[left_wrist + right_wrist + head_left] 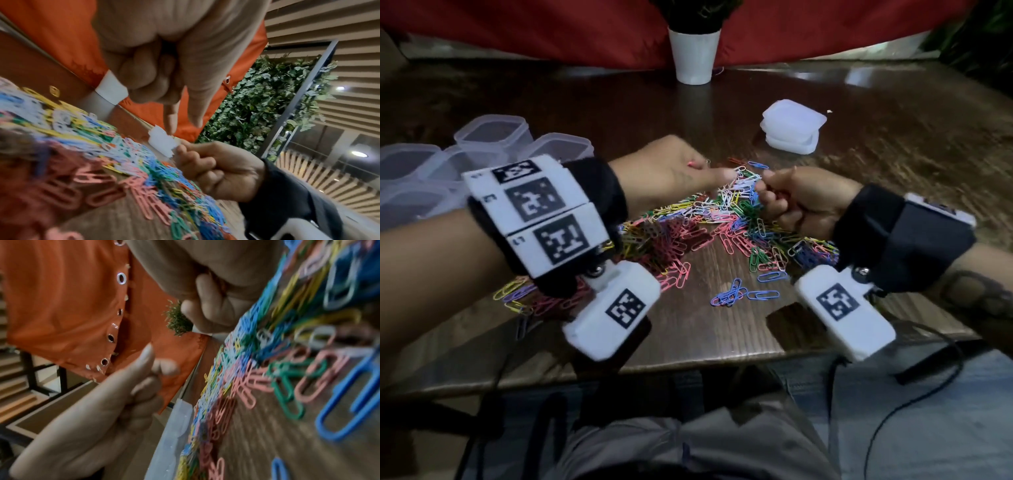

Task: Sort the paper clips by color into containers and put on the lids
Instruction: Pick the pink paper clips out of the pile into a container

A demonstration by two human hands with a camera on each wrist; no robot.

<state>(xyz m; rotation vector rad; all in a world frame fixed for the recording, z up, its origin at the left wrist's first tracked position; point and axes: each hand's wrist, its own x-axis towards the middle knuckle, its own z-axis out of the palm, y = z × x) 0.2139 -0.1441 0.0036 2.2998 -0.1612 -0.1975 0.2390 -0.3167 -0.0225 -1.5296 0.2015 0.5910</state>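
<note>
A heap of mixed-colour paper clips (722, 222) lies in the middle of the dark wooden table (722, 329). Both hands meet at the heap's far end. My left hand (722, 174) has its fingers curled into the palm, and a red clip end (691, 163) sticks out past the knuckles. From the left wrist view, that hand's thumb and forefinger (174, 116) point down. My right hand (763, 192) is a loose fist on the clips, thumb against forefinger as in a pinch. What it pinches is hidden. Blur softens both wrist views.
Several clear lidless containers (493, 137) stand at the left. A stack of white lids (792, 128) lies at the back right. A white plant pot (693, 54) stands at the far edge before a red cloth. Loose blue clips (732, 294) lie near the front edge.
</note>
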